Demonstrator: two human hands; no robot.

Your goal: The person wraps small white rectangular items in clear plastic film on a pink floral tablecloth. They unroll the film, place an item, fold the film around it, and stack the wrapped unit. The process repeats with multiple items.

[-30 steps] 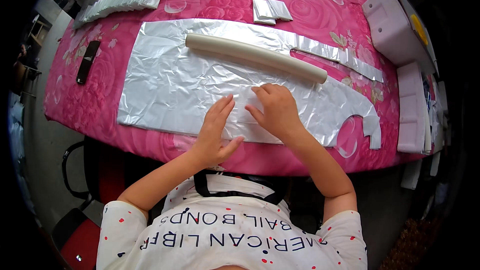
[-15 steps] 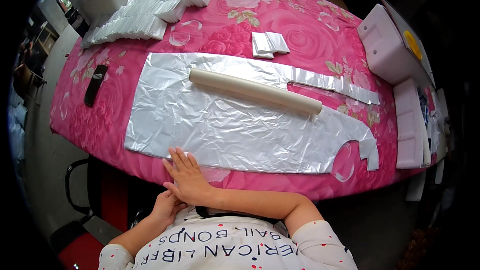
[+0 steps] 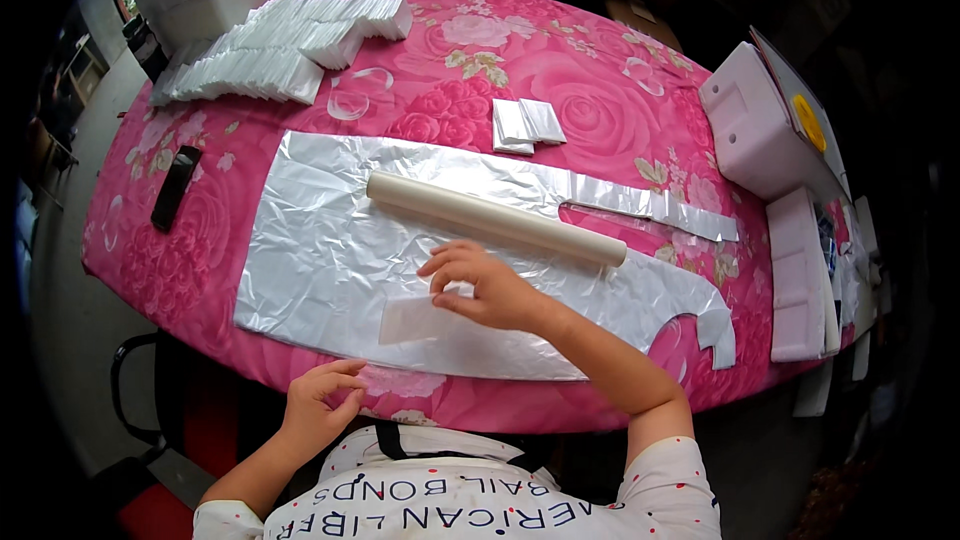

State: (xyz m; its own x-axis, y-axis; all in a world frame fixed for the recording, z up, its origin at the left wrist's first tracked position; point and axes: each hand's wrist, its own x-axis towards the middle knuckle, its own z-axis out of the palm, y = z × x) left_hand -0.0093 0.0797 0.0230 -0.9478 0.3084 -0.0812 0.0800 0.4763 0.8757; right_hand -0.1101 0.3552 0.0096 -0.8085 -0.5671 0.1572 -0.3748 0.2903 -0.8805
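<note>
A large stack of thin silvery-white plastic sheets (image 3: 330, 290), shaped like a vest or apron, lies flat in front of me. Across its upper half rests a long cream-coloured tube or roller (image 3: 490, 218). My right hand (image 3: 485, 290) is over the middle of the stack, slightly blurred, its thumb and fingers curled together at the upper edge of a clear plastic rectangle (image 3: 408, 322). My left hand (image 3: 325, 402) is at the table's near edge, below the stack; its fingers are loosely bent and apart, with nothing visible in them.
A pink rose-patterned cloth (image 3: 590, 70) covers the table. Folded white packets (image 3: 270, 55) stand in rows at the far left by white foam boxes (image 3: 215, 0). A few packets (image 3: 527, 125) lie beyond the stack. A dark phone-like object (image 3: 176, 188) is left; foam boxes (image 3: 750, 125) stand right.
My right hand has moved from beside the left hand up and right over the stack, and the clear rectangle is now in view. My left hand has come forward. The whole view has shifted slightly.
</note>
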